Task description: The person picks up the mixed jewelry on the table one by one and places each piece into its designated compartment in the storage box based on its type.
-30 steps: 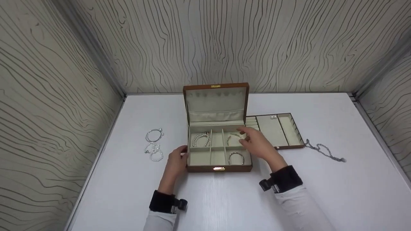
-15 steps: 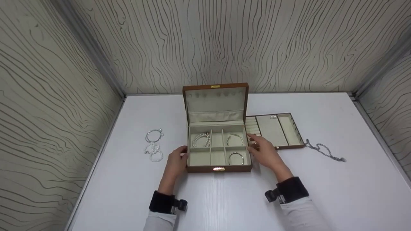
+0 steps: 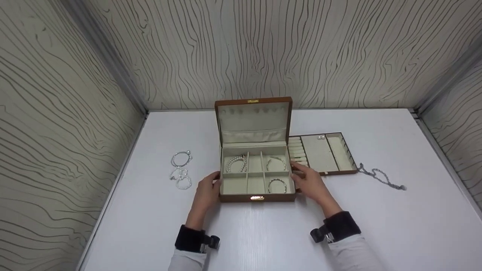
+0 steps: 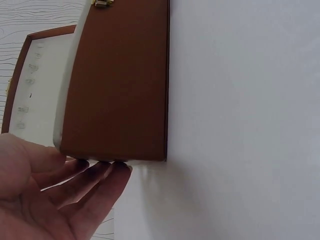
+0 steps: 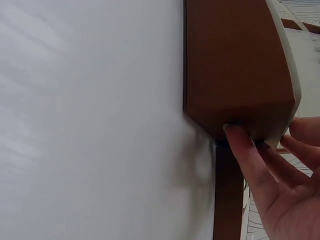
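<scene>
An open brown jewelry box (image 3: 236,198) stands with its lid (image 3: 252,120) raised, its cream inside divided into compartments. My left hand (image 3: 206,190) rests its fingertips against the box's left side; the left wrist view shows these fingers (image 4: 102,187) extended along the end wall. On the opposite side my right hand (image 3: 310,184) touches the wall with straight fingers (image 5: 250,157). A pearl bracelet (image 3: 236,164) lies in the back left compartment. One thin bracelet (image 3: 276,163) is in the back right compartment, another bracelet (image 3: 277,185) in the front right one.
A lift-out tray (image 3: 320,152) with ring rolls and pearl earrings (image 3: 321,137) lies right of the box, partly behind my right hand. Beyond it is a grey chain (image 3: 380,176). At left lie a silver bangle (image 3: 180,159) and clear bead bracelets (image 3: 183,183).
My right hand has moved from over the back right compartment out to the box's right side, leaving the thin bracelet in that compartment. My left hand stays at the left side.
</scene>
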A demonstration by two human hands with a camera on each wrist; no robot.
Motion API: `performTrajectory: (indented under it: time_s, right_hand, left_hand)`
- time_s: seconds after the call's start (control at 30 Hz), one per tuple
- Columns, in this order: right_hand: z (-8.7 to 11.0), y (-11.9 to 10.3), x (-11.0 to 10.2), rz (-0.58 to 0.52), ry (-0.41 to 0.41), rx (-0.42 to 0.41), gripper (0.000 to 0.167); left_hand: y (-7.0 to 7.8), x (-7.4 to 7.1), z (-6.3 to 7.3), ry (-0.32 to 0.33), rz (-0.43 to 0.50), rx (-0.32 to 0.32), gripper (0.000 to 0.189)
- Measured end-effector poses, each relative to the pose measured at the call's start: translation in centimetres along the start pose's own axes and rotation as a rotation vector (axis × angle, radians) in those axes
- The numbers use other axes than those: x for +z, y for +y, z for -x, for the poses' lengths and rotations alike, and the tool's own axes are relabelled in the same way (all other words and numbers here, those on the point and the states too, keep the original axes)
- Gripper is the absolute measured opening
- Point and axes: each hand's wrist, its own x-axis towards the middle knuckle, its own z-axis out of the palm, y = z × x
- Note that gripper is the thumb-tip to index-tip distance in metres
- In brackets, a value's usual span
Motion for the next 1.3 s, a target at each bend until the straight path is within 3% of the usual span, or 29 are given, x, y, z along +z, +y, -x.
performTrajectory:
  time_s: [0.2, 0.3, 0.47, 0.63, 0.77, 0.97, 1.3]
  right_hand:
    - [-0.1, 0.2, 0.1, -0.028, -0.004, 0.006, 0.05]
    - [-0.1, 0.3, 0.1, -0.023, -0.006, -0.002, 0.05]
    - [0.0, 0.4, 0.1, -0.029, -0.015, -0.022, 0.05]
    - [0.0, 0.5, 0.0, -0.038, -0.011, -0.018, 0.049]
    - [0.0, 0.5, 0.0, -0.034, -0.008, -0.021, 0.049]
    - [-0.1, 0.6, 0.0, -0.035, -0.005, -0.029, 0.049]
    - [-0.1, 0.6, 0.0, -0.04, -0.018, -0.004, 0.05]
  left_hand:
    - [-0.5, -0.6, 0.2, -0.023, -0.06, 0.037, 0.038]
    - [-0.5, -1.5, 0.3, 0.001, -0.118, 0.066, 0.039]
    - [-1.3, -3.8, -0.6, 0.104, -0.255, 0.078, 0.035]
    - [-3.9, -6.4, -3.0, 0.261, -0.36, 0.017, 0.028]
    - [-5.6, -7.9, -4.7, 0.32, -0.433, 0.018, 0.022]
    - [-6.5, -8.5, -6.1, 0.315, -0.509, 0.022, 0.019]
    - [-6.4, -7.7, -7.3, 0.217, -0.562, -0.006, 0.036]
